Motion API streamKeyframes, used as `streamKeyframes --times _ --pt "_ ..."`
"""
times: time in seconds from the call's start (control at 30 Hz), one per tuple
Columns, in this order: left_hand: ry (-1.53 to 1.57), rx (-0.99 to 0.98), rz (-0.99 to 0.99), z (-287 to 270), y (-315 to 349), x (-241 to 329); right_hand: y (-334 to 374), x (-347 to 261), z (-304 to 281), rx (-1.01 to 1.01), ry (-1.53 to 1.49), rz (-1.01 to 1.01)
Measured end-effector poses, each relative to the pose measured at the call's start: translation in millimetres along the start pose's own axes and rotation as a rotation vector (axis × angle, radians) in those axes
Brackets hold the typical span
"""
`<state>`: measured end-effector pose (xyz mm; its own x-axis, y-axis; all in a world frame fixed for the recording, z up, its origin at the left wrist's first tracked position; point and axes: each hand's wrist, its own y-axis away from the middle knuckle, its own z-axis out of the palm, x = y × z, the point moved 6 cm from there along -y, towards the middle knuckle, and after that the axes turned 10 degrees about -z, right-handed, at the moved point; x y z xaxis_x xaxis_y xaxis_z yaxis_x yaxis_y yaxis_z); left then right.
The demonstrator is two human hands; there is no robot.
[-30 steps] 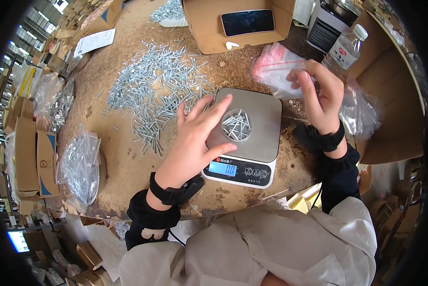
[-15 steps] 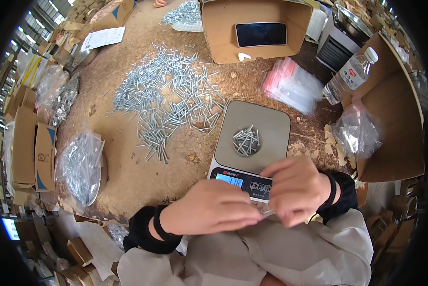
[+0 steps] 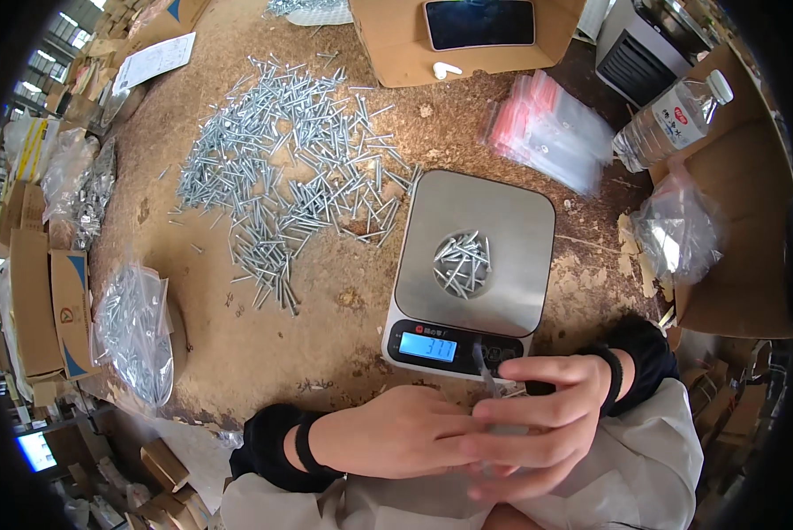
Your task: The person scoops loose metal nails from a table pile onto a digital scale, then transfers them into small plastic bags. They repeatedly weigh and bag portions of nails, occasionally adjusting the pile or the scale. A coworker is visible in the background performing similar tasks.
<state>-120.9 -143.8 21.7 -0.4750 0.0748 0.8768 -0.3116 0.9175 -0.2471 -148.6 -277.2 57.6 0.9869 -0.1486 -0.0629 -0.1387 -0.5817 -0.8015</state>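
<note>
Tabletop point(image 3: 321, 344) scuffed brown, cartons point(image 3: 31, 305) at left, hands point(image 3: 392, 433) point(image 3: 542, 420) close together at clear plastic point(image 3: 487, 369), grip unclear

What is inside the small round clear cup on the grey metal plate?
Slim silver metal fasteners, loosely jumbled. Upper ones partly cover those beneath, so the lowest can't be fully seen.

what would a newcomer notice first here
The heap of silvery fasteners, left of centre on the tabletop, likely stands out most. Right of it, a digital scale bears a round cup of more fasteners. The left hand and right hand are close together at the scale's near edge.
</note>
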Motion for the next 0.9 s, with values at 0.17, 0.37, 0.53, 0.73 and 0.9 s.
streamKeyframes --times 0.17,0.37,0.53,0.73,0.9 --pt "0.178 -0.135 -0.058 -5.3 2.7 -9.4 11.8 -16.3 3.7 -0.079 0.155 -0.058" --pt "0.476 -0.194 -0.185 -4.0 -4.0 -17.8 15.7 -18.5 7.6 -0.235 0.276 -0.286" --pt "0.608 -0.012 -0.275 -1.7 -0.9 -24.9 16.8 -20.2 8.0 -0.226 0.285 -0.345" --pt "0.168 0.266 -0.260 -41.5 5.3 -22.0 5.6 -6.3 5.4 -0.343 0.146 -0.105" --pt "0.427 0.246 -0.224 -31.0 -10.7 -13.5 2.0 -7.2 9.2 -0.245 0.042 -0.065"
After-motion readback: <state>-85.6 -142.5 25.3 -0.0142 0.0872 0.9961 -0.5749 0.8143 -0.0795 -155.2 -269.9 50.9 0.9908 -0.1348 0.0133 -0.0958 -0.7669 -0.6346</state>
